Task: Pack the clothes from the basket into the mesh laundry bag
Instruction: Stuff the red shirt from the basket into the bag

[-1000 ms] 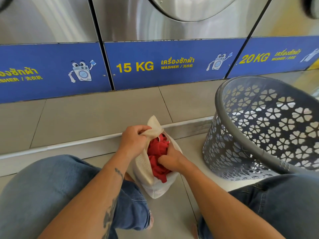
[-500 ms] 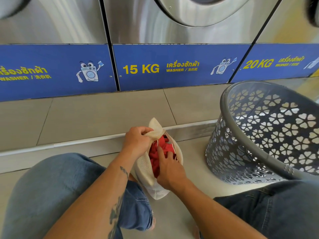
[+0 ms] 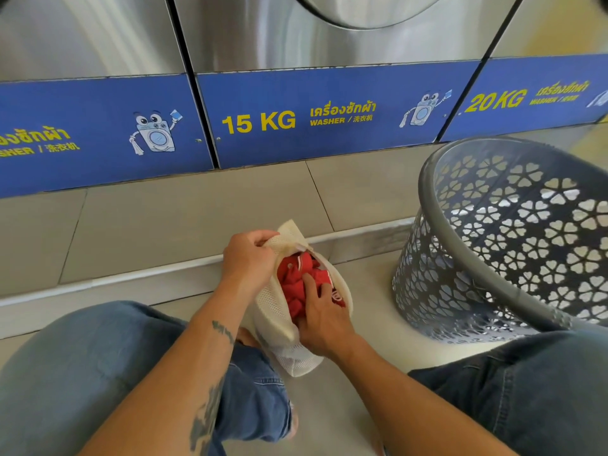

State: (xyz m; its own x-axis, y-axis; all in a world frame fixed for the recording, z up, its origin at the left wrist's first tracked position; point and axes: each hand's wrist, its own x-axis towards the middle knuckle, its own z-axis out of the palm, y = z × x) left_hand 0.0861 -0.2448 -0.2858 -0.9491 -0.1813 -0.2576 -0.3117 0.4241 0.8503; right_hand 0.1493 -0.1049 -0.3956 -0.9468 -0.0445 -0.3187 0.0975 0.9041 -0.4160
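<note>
A cream mesh laundry bag (image 3: 274,311) stands on the floor between my knees, its mouth held wide. My left hand (image 3: 248,258) pinches the bag's upper rim and holds it up. Red clothes (image 3: 296,278) fill the bag's opening. My right hand (image 3: 324,319) lies on the red clothes at the mouth, fingers spread and pressing into them. The grey plastic basket (image 3: 493,268) with flower-shaped holes leans tilted at the right; the part of its inside that shows holds no clothes.
A row of steel washers with blue panels (image 3: 329,116) marked 15 KG and 20 KG runs across the back, on a raised tiled step (image 3: 197,218). My legs in blue jeans (image 3: 82,373) flank the bag on both sides.
My right hand slid from the bag's lower side up onto the red clothes, fingers spreading over them. The left hand kept its hold on the rim. The view shifted slightly.
</note>
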